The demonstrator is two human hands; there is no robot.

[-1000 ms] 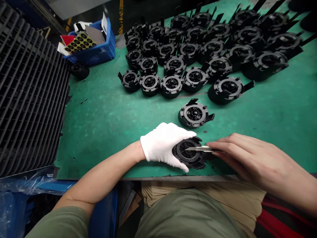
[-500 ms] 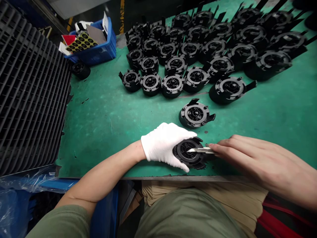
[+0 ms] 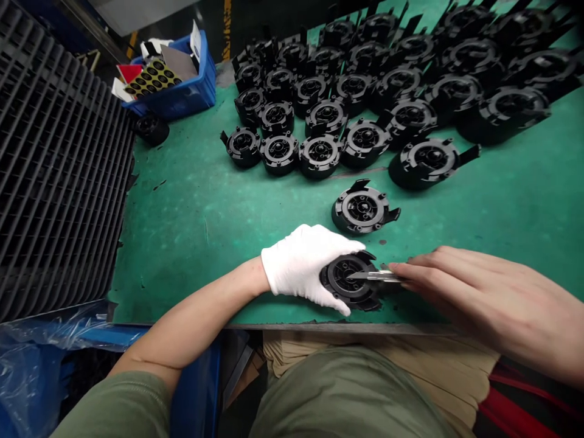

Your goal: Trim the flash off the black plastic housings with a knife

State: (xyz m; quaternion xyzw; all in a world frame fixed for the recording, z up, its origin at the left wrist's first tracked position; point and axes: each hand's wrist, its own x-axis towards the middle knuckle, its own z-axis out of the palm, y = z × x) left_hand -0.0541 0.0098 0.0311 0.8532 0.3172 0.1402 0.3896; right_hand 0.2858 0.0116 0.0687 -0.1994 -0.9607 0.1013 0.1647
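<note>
My left hand (image 3: 303,264), in a white glove, is wrapped round a black round plastic housing (image 3: 340,283) near the table's front edge. The thumb and fingers grip its two sides. Bare, my right hand (image 3: 479,292) is closed on a craft knife (image 3: 381,276). The knife's pointed blade reaches over the ring at the housing's centre; whether it touches the plastic I cannot tell. Just beyond the gloved hand sits another black housing (image 3: 362,210), with tabs sticking out at its rim.
Rows of similar black housings (image 3: 319,149) cover the back of the green table (image 3: 182,219). A blue bin (image 3: 194,85) with sticker sheets stands at the back left, one housing (image 3: 152,129) beside it. Stacked dark grids (image 3: 55,164) rise along the left side.
The view has shifted slightly, moving the scene a little to the right. Both hands keep their hold, and the blade tip stays over the housing's centre, its face now tilted darker.
</note>
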